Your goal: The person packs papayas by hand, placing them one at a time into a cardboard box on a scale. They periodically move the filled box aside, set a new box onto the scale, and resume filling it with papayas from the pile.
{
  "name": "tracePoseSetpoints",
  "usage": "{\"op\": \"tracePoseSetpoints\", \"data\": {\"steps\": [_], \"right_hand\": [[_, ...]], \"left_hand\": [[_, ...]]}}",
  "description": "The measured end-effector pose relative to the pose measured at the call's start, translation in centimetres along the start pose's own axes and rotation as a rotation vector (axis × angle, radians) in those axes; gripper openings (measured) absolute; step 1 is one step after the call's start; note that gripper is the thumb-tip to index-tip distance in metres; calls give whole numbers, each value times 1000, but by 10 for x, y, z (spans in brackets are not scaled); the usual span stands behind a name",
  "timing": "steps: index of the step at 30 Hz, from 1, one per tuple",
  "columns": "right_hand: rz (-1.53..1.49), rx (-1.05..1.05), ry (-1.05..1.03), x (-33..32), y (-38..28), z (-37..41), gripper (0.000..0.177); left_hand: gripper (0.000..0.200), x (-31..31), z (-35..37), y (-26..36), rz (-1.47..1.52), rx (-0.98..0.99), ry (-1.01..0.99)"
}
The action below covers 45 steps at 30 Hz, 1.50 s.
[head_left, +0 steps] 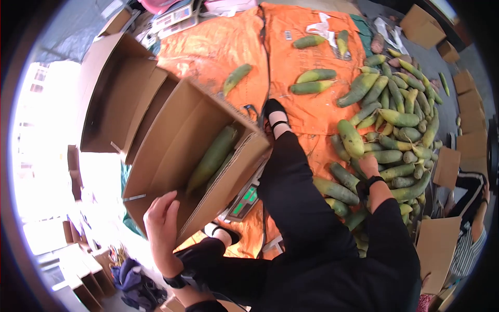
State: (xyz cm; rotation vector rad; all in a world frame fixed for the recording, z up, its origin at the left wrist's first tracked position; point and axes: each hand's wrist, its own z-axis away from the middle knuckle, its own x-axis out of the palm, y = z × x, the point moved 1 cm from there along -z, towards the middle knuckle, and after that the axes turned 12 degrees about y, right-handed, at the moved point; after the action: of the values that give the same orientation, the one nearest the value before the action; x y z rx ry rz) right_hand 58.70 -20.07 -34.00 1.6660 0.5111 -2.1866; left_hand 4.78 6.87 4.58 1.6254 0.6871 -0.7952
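Observation:
My right hand (pixel 369 166) is closed around the lower end of a plump green radish (pixel 350 138), at the left edge of a big heap of green radishes (pixel 400 118). Over the near edge of an open cardboard box (pixel 169 132) is my left hand (pixel 160 221), its fingers extended and holding nothing. Inside that box lies a long green radish (pixel 212 158), with another partly hidden beside it. The box rests on a scale with a lit green display (pixel 244 200).
An orange sheet (pixel 218 47) covers the floor, with several loose radishes (pixel 313 81) on it. Another open box (pixel 117 96) stands at the left. More cartons (pixel 470 112) line the right side, where another person's striped sleeve (pixel 466 255) shows.

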Motion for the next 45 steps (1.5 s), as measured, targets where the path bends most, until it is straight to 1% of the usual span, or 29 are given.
{"op": "tracePoseSetpoints", "data": {"steps": [2, 3, 4, 6, 7, 8, 10, 11, 12, 14, 15, 16, 18, 20, 22, 24, 25, 27, 28, 30, 32, 34, 36, 38, 40, 41, 43, 44, 45], "right_hand": [[-168, 55, 61, -43, -30, 21, 33], [-284, 56, 221, -46, -38, 26, 30], [-284, 30, 216, -50, -47, 23, 30], [-627, -104, 356, -72, -75, 22, 27], [-773, -105, 274, -83, -89, 19, 25], [-774, -122, 271, -89, -101, 11, 25], [-1034, -2, 244, -107, -124, -1, 22], [-1134, 10, 252, -119, -132, 1, 20], [-1132, -9, 244, -145, -147, 15, 20], [-1286, 87, 105, -202, -176, 49, 16], [-1361, 41, 69, -222, -186, 63, 14], [-1353, 28, 67, -241, -196, 74, 14], [-1473, -170, 65, -280, -217, 98, 8], [-1514, -310, 73, -327, -243, 126, 7], [-1590, -410, 128, -371, -268, 150, 8], [-1664, -534, 97, -409, -287, 172, 8], [-1663, -540, 106, -424, -297, 181, 8], [-1803, -675, 9, -446, -314, 197, 11], [-1802, -674, 20, -450, -322, 199, 11], [-1908, -772, -256, -456, -343, 199, 15], [-1868, -747, -315, -446, -370, 204, 14], [-1798, -713, -463, -432, -398, 223, 18], [-1655, -724, -556, -399, -424, 218, 19], [-1430, -701, -523, -367, -444, 226, 15], [-1133, -869, -383, -335, -456, 218, 18], [-1137, -852, -369, -323, -457, 215, 18], [-768, -1037, -100, -308, -456, 211, 19], [-769, -1017, -95, -308, -454, 211, 19], [-642, -1069, -83, -306, -452, 211, 18]], "left_hand": [[18, -1, 0, 0, 3, 61, 12], [18, -3, 1, 3, 1, 58, 12], [18, -5, 2, 5, 0, 59, 12], [18, -9, 3, 6, 5, 52, 30], [18, -12, 4, 6, 16, 64, 31], [18, -14, 4, 5, 16, 55, 45], [18, -20, 6, 1, 25, 43, 80], [18, -23, 7, -6, 42, 42, 105], [18, -27, 8, -8, 42, 28, 119], [18, -33, 10, -12, 15, 14, 153], [18, -35, 11, -16, 7, 22, 170], [18, -36, 12, -19, 14, 12, 177], [18, -38, 13, -24, 29, 24, 174], [18, -38, 17, -29, 39, 31, 187], [19, -39, 20, -30, 34, 30, 189], [18, -40, 23, -30, 31, 52, 195], [18, -41, 25, -29, 20, 68, 198], [18, -43, 28, -28, 9, 78, 198], [18, -43, 30, -28, -9, 84, 196], [18, -44, 32, -28, -1, 99, 194], [18, -44, 33, -28, 1, 117, 191], [18, -45, 36, -29, 6, 112, 208], [18, -46, 37, -31, -1, 123, 210], [17, -46, 39, -32, -2, 137, 207], [17, -46, 40, -33, 6, 150, 216], [16, -45, 40, -35, 27, 157, 209], [16, -46, 41, -33, 37, 152, 189], [16, -45, 41, -33, 41, 134, 184], [16, -44, 41, -36, 41, 153, 190]]}}
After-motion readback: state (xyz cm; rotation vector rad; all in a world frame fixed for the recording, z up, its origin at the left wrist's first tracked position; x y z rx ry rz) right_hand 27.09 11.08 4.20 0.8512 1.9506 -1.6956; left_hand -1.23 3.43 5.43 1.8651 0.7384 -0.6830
